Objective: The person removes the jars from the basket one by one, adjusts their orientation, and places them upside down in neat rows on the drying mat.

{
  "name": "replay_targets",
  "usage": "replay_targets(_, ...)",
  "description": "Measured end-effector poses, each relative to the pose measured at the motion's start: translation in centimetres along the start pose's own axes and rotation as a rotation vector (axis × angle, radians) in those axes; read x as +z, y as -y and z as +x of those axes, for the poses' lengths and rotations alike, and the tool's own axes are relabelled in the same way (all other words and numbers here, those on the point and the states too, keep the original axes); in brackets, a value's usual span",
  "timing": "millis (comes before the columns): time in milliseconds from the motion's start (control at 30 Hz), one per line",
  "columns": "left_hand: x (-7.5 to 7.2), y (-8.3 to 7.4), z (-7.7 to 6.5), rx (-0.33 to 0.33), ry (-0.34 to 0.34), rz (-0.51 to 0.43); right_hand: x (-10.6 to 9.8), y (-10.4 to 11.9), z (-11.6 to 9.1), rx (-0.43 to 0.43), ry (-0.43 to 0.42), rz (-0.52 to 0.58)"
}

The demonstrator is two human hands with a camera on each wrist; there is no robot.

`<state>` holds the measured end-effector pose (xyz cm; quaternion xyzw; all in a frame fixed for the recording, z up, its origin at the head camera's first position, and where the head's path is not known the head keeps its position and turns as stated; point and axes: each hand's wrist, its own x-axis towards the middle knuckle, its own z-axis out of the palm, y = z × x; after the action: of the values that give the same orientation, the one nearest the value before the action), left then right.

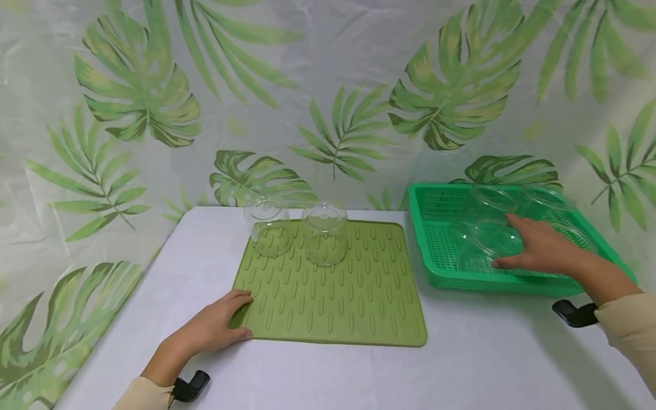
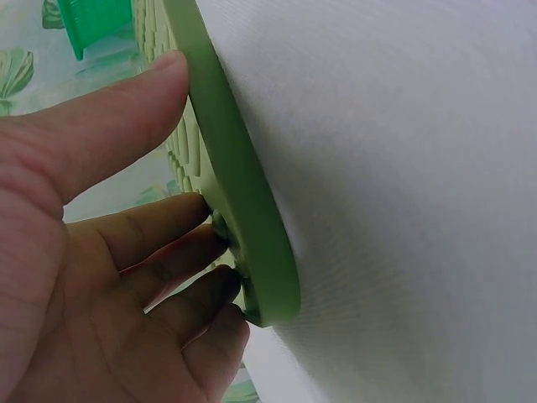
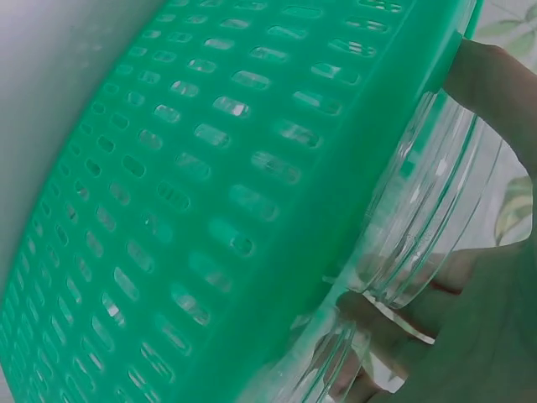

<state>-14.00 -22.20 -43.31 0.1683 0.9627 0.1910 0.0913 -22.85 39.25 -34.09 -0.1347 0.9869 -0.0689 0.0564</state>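
In the head view, my left hand (image 1: 217,322) rests at the left edge of the green ribbed mat (image 1: 369,302). Its thumb (image 2: 159,88) and fingers lie along that edge in the left wrist view, loosely bent. Two clear glasses (image 1: 325,236) stand on the back left part of the mat, seemingly upside down. My right hand (image 1: 545,247) is over the green basket (image 1: 435,279), its thumb and fingers around the sides of a clear glass (image 3: 440,193). Several clear glasses (image 1: 548,196) are in the basket. The right palm hides part of them.
A white cloth (image 1: 328,376) covers the table under the mat and basket. Behind it hangs a leaf-patterned sheet (image 1: 348,85). The basket's slotted side (image 3: 193,168) fills much of the right wrist view. A second glass (image 3: 327,369) stands close by the held one.
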Motion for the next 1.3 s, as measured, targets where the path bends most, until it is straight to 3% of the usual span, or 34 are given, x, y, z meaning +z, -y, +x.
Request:
replay_targets(400,0.2,0.2,0.2,0.015,-0.011,0.004,0.9,-0.2,0.1,0.033,-0.013,-0.021)
replay_targets(767,0.2,0.1,0.2,0.008,-0.012,-0.003,0.3,0.3,-0.1,0.04,-0.04,0.022)
replay_targets(1067,0.1,0.0,0.0,-0.004,-0.013,-0.006,-1.8,1.3,-0.6,-0.003,-0.069,0.205)
replay_targets(1300,0.1,0.1,0.0,-0.002,-0.012,-0.008,-3.4,2.4,-1.1,0.003,-0.154,0.325)
